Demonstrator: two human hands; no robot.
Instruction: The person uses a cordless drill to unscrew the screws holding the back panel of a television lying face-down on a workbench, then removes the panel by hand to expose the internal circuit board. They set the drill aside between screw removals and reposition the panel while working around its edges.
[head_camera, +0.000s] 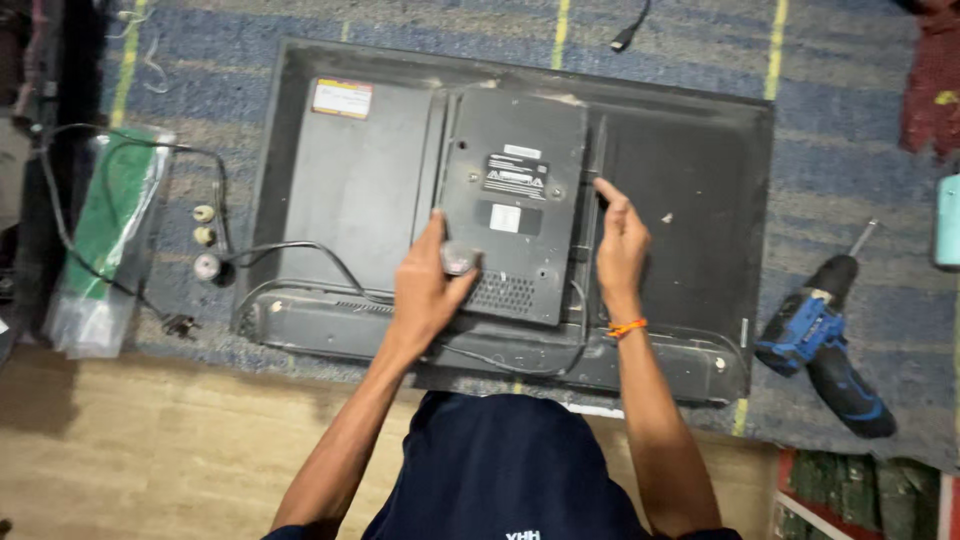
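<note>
A flat-screen television (680, 200) is lying face down on a woven rug (850, 130), blue-grey with thin yellow stripes, its back shell facing up in matte black plastic, dusty and scuffed along the rim. Sitting loose on the middle of that back is a smaller rectangular cover panel (512, 190), dark, smooth, with rounded corners, a pale label at its centre and a patch of fine vent holes near its lower edge.

The left hand (425, 290) is gripping the panel's lower left corner, fingers curled, and the thumb is pinning a small dark rounded object (460, 258) there; what it is, I cannot tell. The right hand (620, 245) is resting against the panel's right edge, fingers loosely bent, index finger stretched up along the narrow ridge beside it, gripping nothing that I can see. An orange thread band (628, 327) is circling that wrist.

To the right, a blue and black cordless drill (825, 340) is lying on the rug, bit pointing up and away. On the left, a crinkled clear plastic bag (105, 240) with something green inside is sitting beside a thin black cable (290, 248) looping toward the set.
</note>
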